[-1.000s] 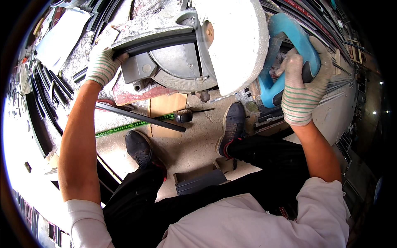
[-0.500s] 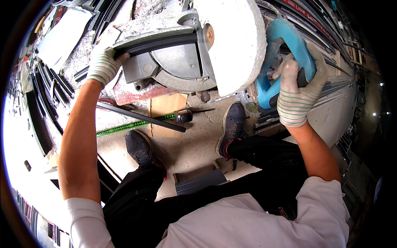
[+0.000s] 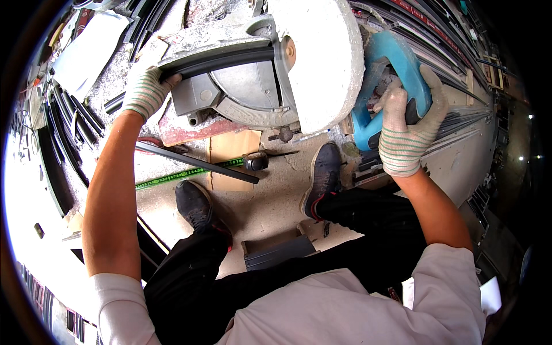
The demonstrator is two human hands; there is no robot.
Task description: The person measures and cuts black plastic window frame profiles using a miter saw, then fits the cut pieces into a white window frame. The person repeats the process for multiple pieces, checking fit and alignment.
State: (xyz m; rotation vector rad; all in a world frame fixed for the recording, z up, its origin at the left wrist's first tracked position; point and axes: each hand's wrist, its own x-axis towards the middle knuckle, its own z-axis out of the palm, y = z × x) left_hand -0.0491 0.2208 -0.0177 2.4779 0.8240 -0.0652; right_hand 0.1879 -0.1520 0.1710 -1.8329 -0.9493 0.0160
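My left hand [image 3: 148, 93], in a green-striped work glove, is closed on a long black profile strip [image 3: 233, 59]. It presses the strip along the fence of a mitre saw [image 3: 243, 86], left of the blade. The strip's far end runs up to the saw head, under the dusty white blade guard [image 3: 328, 63]. My right hand [image 3: 411, 126], gloved alike, wraps round the blue saw handle [image 3: 397, 43] on the right. The blade itself is hidden behind the guard.
A grey bar [image 3: 198, 163] slants over an extended green tape measure [image 3: 190, 173] between the saw and my shoes [image 3: 195, 204]. Black profiles [image 3: 75, 118] are heaped at the left, beside a white sheet [image 3: 92, 49]. More long profiles [image 3: 443, 34] lie at the right.
The saw head, its blue handle and my right hand have shifted slightly left. My left hand and the strip keep their place. Something white now shows beside my right sleeve.
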